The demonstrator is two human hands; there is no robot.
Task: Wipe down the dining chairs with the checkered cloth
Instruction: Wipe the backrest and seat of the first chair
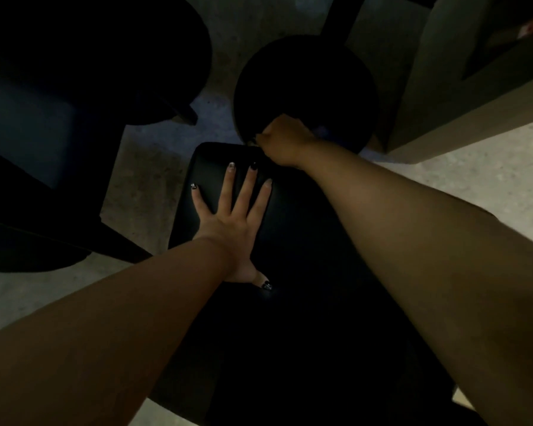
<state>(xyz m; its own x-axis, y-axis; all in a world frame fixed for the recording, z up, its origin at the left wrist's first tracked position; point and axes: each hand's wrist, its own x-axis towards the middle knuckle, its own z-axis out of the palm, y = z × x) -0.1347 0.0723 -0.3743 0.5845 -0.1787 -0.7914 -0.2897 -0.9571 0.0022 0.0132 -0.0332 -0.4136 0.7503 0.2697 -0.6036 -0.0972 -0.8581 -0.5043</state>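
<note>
Cloth: not made out in the dim light; possibly bunched under the right fist, cannot tell.
Chair (290,241): black padded seat, centre of view, far edge rounded, surface dark and glossy.
Left hand (228,222): flat on the seat, fingers straight and spread, thumb out toward the near side, painted nails; released, grasping nothing.
Right hand (285,139): at the seat's far right corner, fingers curled into a fist; whether clenched round anything, cannot tell.
Round base (305,87): black disc on the floor just beyond the chair, dark post rising from it.
Second chair (59,133): dark, left of view, apart from the first.
Floor (154,186): pale speckled concrete.
Wall panel (474,87): beige, upper right.
</note>
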